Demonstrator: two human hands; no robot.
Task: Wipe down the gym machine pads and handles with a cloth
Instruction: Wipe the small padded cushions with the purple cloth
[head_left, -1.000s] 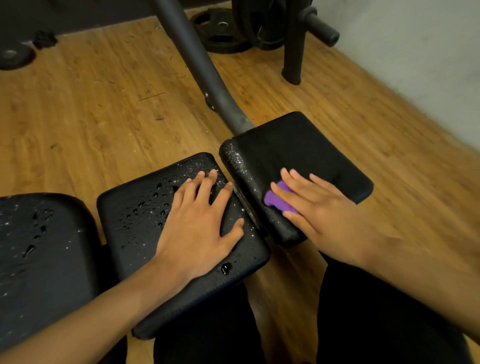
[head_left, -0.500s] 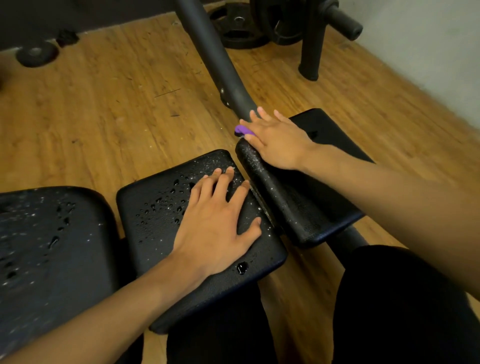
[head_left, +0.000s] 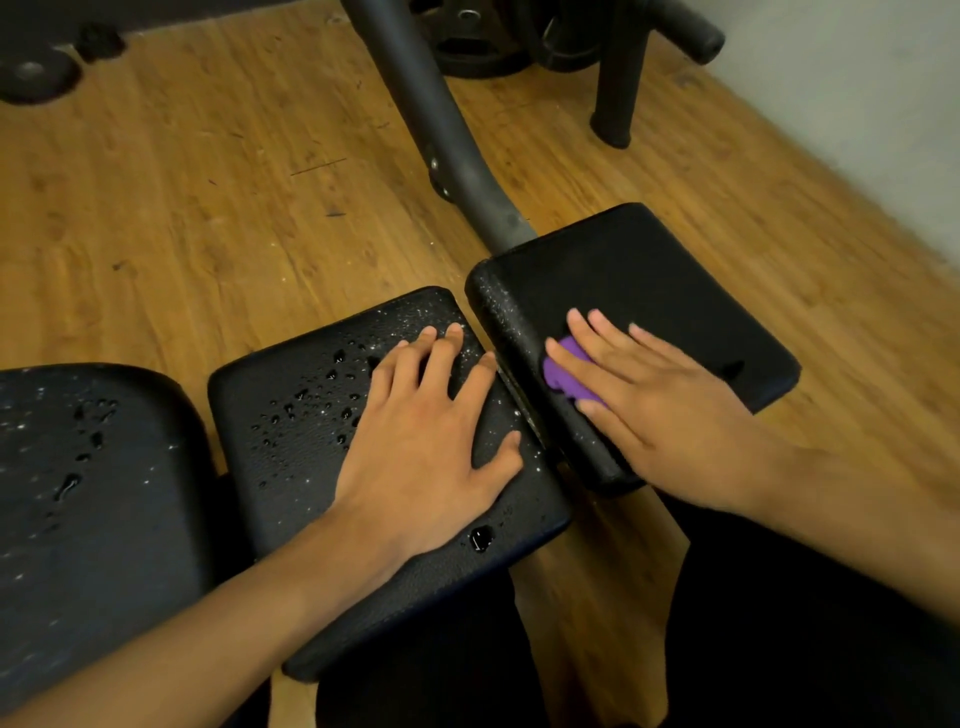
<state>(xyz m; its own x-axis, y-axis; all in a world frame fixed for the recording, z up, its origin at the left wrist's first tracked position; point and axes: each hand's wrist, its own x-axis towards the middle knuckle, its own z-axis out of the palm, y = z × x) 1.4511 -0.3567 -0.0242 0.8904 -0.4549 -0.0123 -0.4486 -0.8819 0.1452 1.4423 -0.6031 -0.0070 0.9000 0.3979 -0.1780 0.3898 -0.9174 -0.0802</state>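
— Left hand (head_left: 421, 441) flat, fingers spread, on the wet middle pad (head_left: 280, 467)?
— Yes. Could slip on those droplets (head_left: 338, 357) if leaned on.
— Further right?
— Purple cloth (head_left: 563, 371) pressed onto the right pad (head_left: 649, 270) under the straight-fingered right hand (head_left: 660, 405). Barely covered; could slide out.

From where I stand, nothing legible shows: no label, brand, number or sign on any surface in view.

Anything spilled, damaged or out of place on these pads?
Liquid droplets bead on the middle pad around the left hand and on the left pad. The right pad, where the right hand presses the purple cloth, has only fine specks along its inner edge. No damage visible.
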